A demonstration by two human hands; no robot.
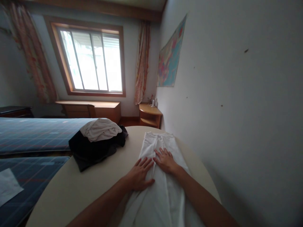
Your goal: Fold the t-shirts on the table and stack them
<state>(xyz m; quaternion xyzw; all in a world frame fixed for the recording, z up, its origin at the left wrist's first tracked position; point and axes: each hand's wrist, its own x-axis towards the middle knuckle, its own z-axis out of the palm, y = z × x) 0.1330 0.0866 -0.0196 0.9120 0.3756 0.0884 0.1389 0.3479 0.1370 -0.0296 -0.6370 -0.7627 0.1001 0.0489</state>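
Note:
A white garment (pixel 163 195) lies folded lengthwise into a long strip on the round cream table (pixel 94 189). Its exact kind I cannot make out. My left hand (pixel 140 175) rests flat on its left side, fingers spread and palm down. Slightly farther up, my right hand (pixel 165 160) lies flat on the cloth near the centre crease, fingers apart. Neither hand grips anything. The far end of the garment reaches close to the table's back edge, and its near end runs out of view at the bottom.
Dark clothes (pixel 94 153) with a light grey cloth (pixel 100 129) on top lie in a heap at the table's left. Beyond stand mattresses with blue checks (pixel 42 132). A white wall (pixel 248 142) runs close along the right. A corner shelf (pixel 150 109) stands behind the table.

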